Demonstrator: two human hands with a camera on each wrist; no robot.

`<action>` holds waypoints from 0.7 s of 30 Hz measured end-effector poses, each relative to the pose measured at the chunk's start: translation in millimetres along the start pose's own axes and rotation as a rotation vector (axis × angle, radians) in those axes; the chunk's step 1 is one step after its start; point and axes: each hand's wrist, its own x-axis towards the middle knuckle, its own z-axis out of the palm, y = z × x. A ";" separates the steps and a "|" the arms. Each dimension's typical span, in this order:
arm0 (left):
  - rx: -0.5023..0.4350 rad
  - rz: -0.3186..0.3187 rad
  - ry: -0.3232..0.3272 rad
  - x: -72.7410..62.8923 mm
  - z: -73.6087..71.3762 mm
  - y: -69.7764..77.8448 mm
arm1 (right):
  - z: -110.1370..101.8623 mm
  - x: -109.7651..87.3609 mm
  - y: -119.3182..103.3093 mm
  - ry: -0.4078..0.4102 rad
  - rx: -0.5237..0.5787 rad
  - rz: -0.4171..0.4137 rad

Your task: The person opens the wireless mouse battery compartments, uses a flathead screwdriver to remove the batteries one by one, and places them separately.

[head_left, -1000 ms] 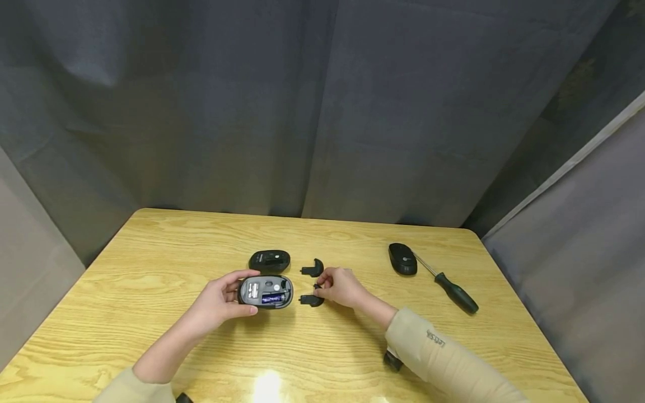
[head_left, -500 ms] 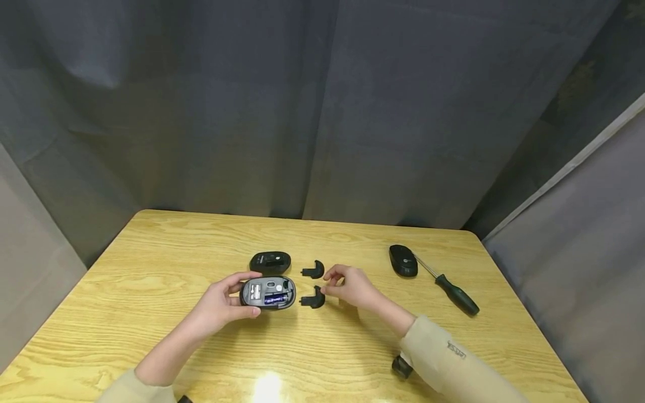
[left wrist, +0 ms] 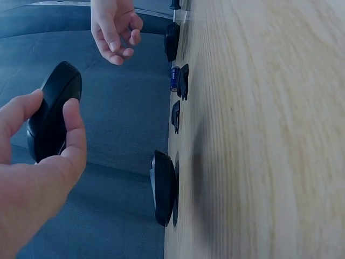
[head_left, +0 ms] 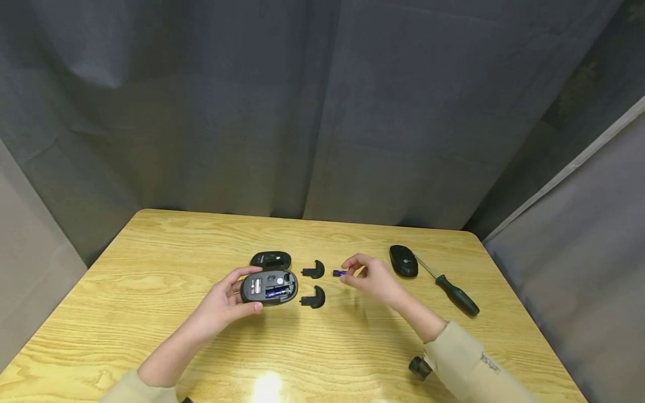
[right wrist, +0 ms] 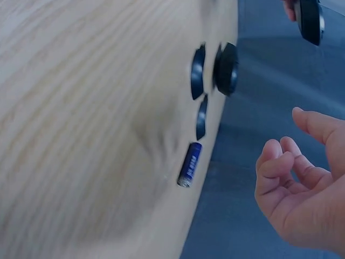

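Observation:
My left hand grips a black computer mouse above the table, underside up, with a blue battery in its uncovered compartment. Thumb and fingers hold it by the edges, as the left wrist view shows too. My right hand hovers over the table with nothing in it, fingers loosely bent and thumb apart. Below it a loose blue battery lies on the wood; the fingertips overlap it in the head view. Two black battery covers lie between the hands, the nearer cover closer to me.
Behind the held mouse, a second black mouse lies underside up on the wooden table. At the right, a third mouse sits right side up by the tip of a green-handled screwdriver. Dark curtains hang beyond the table.
My right hand has moved away from the nearer cover, to the right and back. The loose battery, hidden before, now shows at its fingertips. My left hand keeps the mouse and has tilted it slightly.

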 end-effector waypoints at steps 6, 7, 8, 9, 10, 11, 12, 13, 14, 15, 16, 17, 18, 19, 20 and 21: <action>-0.062 0.012 0.002 -1.1 0.4 1.4 | -18.0 -6.5 -4.5 0.046 -0.043 -0.017; -0.071 0.017 0.004 -1.4 0.5 1.9 | -21.0 -7.5 -4.4 0.056 -0.051 -0.022; -0.081 0.022 0.007 -1.6 0.6 2.0 | -23.9 -8.7 -4.5 0.064 -0.061 -0.026; -0.090 0.027 0.009 -1.7 0.7 2.3 | -26.9 -9.7 -4.3 0.074 -0.070 -0.030; -0.097 0.030 0.011 -1.9 0.6 2.4 | -30.0 -10.8 -4.2 0.084 -0.077 -0.033; -0.103 0.034 0.014 -2.0 0.6 2.4 | -33.0 -11.8 -4.1 0.092 -0.080 -0.033; -0.111 0.040 0.013 -2.0 0.4 2.2 | -36.1 -12.8 -4.0 0.099 -0.079 -0.031; -0.122 0.043 0.015 -2.0 0.2 2.1 | -39.3 -13.9 -3.9 0.104 -0.078 -0.031; -0.133 0.049 0.014 -2.0 -0.1 1.7 | -42.5 -14.9 -3.8 0.108 -0.076 -0.026; -0.143 0.055 0.014 -2.0 -0.2 1.5 | -45.7 -15.9 -3.4 0.113 -0.074 -0.022; -0.152 0.059 0.013 -2.0 -0.4 1.2 | -48.8 -17.1 -3.1 0.117 -0.069 -0.015; -0.158 0.066 0.013 -2.0 -0.5 0.8 | -51.7 -18.3 -2.1 0.122 -0.066 -0.009; -0.163 0.071 0.012 -2.0 -0.7 0.5 | -54.8 -19.8 -1.2 0.127 -0.061 -0.005; -0.166 0.073 0.015 -2.1 -0.8 0.4 | -57.8 -21.2 -0.1 0.132 -0.055 0.003; -0.165 0.078 0.017 -2.1 -1.1 0.0 | -60.5 -22.6 1.5 0.138 -0.048 0.010; -0.162 0.080 0.020 -2.1 -1.3 -0.2 | -63.3 -24.4 3.2 0.145 -0.039 0.015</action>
